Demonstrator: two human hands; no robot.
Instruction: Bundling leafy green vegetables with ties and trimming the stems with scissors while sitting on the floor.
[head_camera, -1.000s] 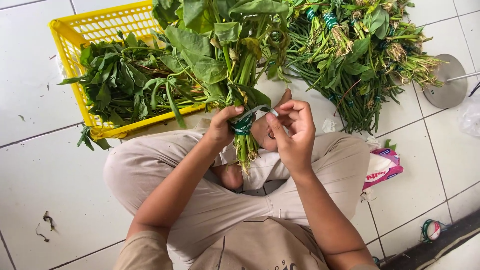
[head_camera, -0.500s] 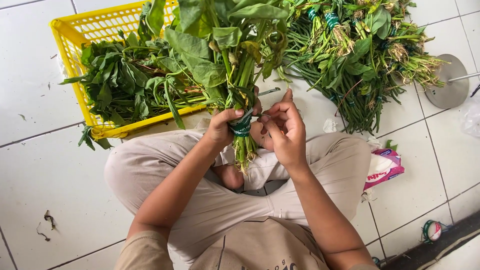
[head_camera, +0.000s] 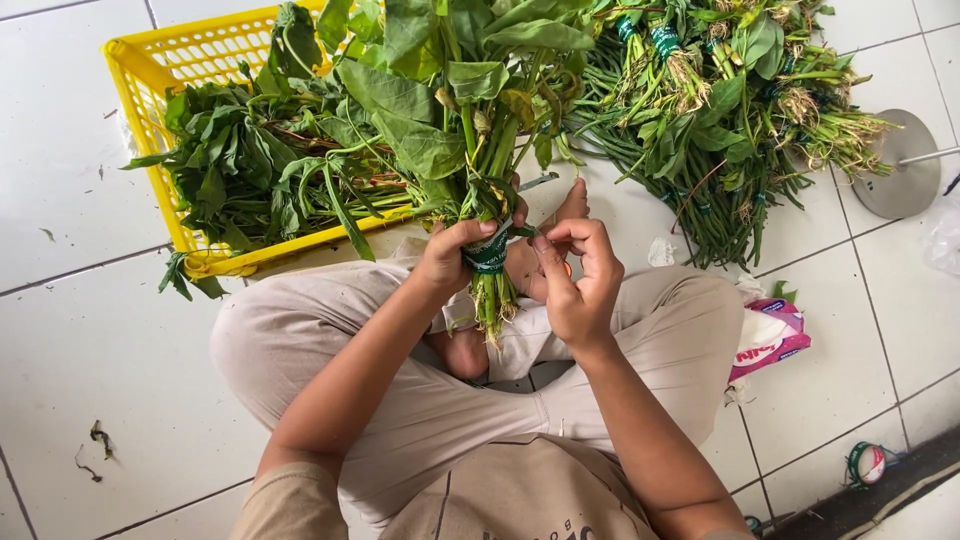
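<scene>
**Desk:** What do the 2 hands have?

**Photographer:** The left hand (head_camera: 450, 258) is clenched around the stems of a tall bunch of leafy green vegetables (head_camera: 470, 120), gripping just beside a green printed tape band (head_camera: 490, 255) wound around those stems. The right hand (head_camera: 575, 275) pinches the loose end of that same tape between thumb and fingertips, just right of the left fist. Both hands are closed on something; neither is free.

**Desk:** Where does the bunch sit relative to the grip?

**Photographer:** Upright. Broad leaves fan out above the fist toward the top of the frame; the pale root ends (head_camera: 493, 305) hang just below it, over the person's lap. The person sits cross-legged on a white tiled floor (head_camera: 70, 330) in beige trousers (head_camera: 330, 330), with a bare foot (head_camera: 570, 205) showing just beyond the right hand.

**Desk:** And around them?

**Photographer:** Beyond the left hand, up and to its left, a yellow slotted plastic crate (head_camera: 150, 110) holds loose dark green leaves (head_camera: 250, 170). Beyond the right hand, up and to its right, lies a heap of already banded green bundles (head_camera: 720, 110) with their roots showing. Further right is a round grey metal disc on a rod (head_camera: 900, 175). Below and right of the right hand, beside the knee, sits a pink and white plastic packet (head_camera: 770, 335), and well below that a small roll of green tape (head_camera: 865, 463). A few leaf scraps (head_camera: 98, 440) lie on the tiles lower left.
</scene>
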